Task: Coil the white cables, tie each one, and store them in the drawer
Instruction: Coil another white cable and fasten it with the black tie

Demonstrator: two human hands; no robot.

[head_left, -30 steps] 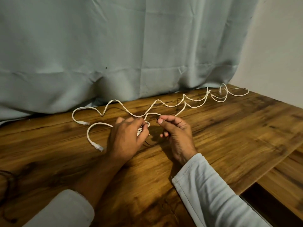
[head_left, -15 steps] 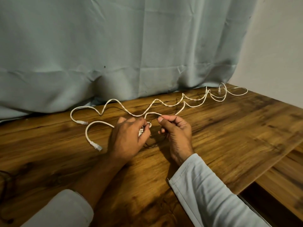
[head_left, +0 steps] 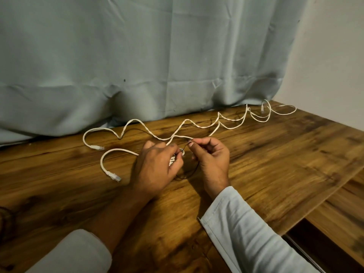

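Hardly any shift: R hand (head_left: 212,159) pinch on thread (head_left: 186,175), L hand (head_left: 155,170) round half-hidden cable (head_left: 112,174).

Single head-worn, wide-angle view. It looks forward and down from the person's own position onto the wooden surface (head_left: 275,154). The left hand (head_left: 155,166) and right hand (head_left: 211,156) sit near frame centre, close under the lens. The left sleeve (head_left: 74,253) and right sleeve (head_left: 246,237) enter from the bottom edge. Far limit of view: curtain (head_left: 137,56) along the back, wall (head_left: 334,56) at upper right. The surface's edge crosses the lower right corner.
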